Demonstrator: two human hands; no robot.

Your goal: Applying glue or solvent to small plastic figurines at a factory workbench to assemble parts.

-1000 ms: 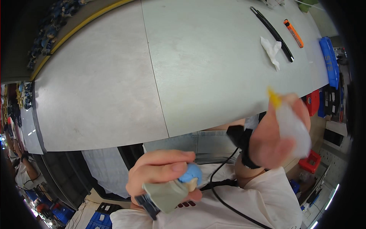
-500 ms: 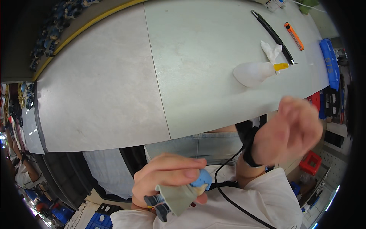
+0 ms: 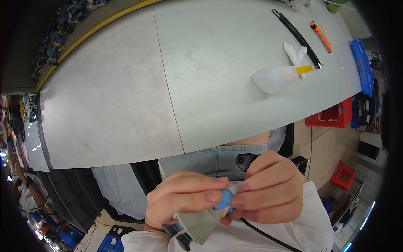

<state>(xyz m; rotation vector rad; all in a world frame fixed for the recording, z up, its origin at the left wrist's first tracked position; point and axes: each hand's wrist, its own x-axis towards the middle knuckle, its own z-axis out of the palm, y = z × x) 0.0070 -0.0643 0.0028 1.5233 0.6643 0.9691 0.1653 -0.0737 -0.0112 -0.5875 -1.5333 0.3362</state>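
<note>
My left hand is closed round a small figurine, over my lap below the table edge. The figurine has a blue head, a pale grey-green cape and dark boots, which point to the lower left. From the right, my right hand has its fingers pressed together on the side of the blue head. Whether a smaller piece sits between those fingertips is hidden. A black camera-like device shows beside the right wrist.
On the table a white squeeze bottle with a yellow needle tip lies on its side. Near it are a crumpled tissue, a black rod-shaped tool and an orange stick-shaped packet. Red crates stand on the floor to the right.
My right hand has come down and left from above the table's right edge to the figurine's head. The left hand keeps its hold on the figurine. The view has shifted slightly.
</note>
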